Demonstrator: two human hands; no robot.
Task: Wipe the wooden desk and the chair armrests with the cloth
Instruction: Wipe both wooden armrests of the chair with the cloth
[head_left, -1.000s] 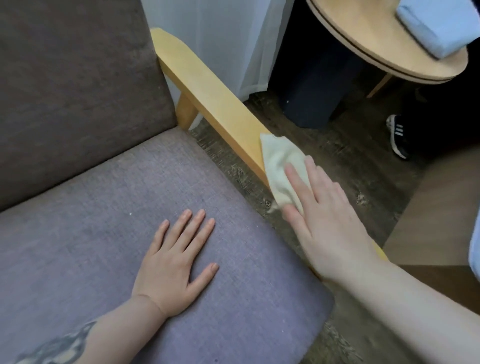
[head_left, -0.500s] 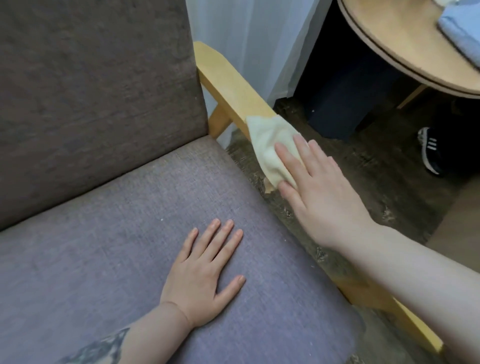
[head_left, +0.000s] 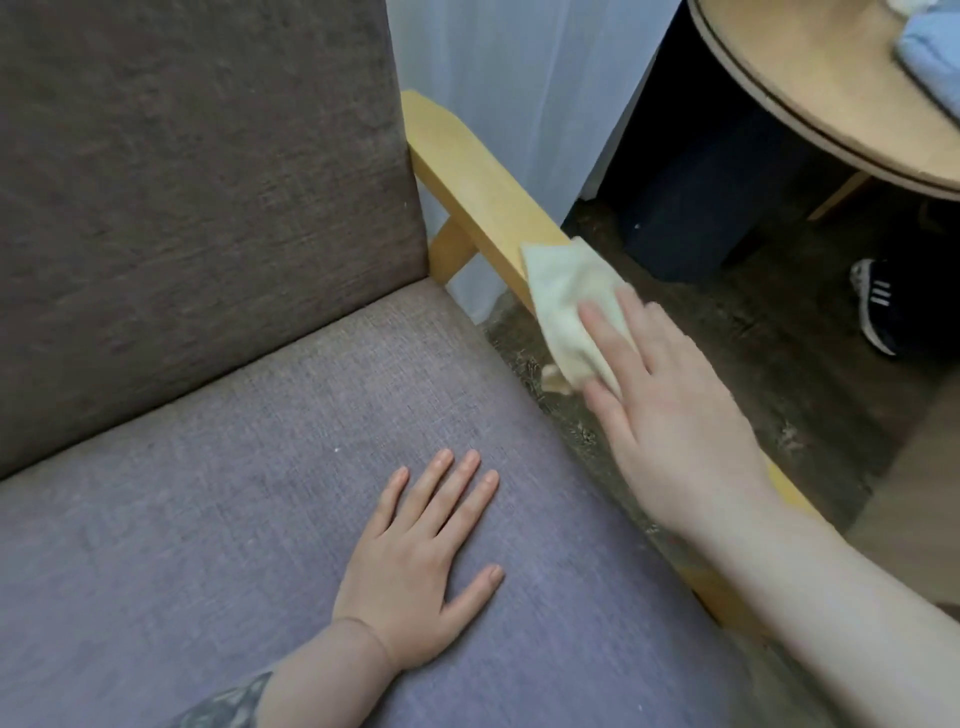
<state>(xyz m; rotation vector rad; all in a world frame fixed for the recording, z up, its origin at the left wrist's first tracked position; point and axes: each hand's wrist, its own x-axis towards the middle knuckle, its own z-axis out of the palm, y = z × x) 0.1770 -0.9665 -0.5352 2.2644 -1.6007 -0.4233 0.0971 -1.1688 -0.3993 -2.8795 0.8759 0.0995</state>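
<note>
The chair's right wooden armrest (head_left: 470, 176) is pale yellow and runs from the backrest toward the lower right. A cream cloth (head_left: 566, 306) lies over its middle. My right hand (head_left: 670, 410) presses flat on the cloth, fingers pointing up the armrest, covering the cloth's near part. My left hand (head_left: 421, 566) rests flat with fingers spread on the purple-grey seat cushion (head_left: 234, 493), holding nothing. The round wooden desk (head_left: 810, 88) shows at the top right.
A brown backrest cushion (head_left: 182, 182) fills the upper left. White curtain (head_left: 519, 78) hangs behind the armrest. A dark bin (head_left: 691, 218) stands under the desk. A folded blue cloth (head_left: 930, 57) lies on the desk. A black shoe (head_left: 875, 306) is on the dark floor at right.
My right hand has slid the cloth up the armrest toward the backrest, then slightly back. The view shifted left. My left hand stayed flat on the seat.
</note>
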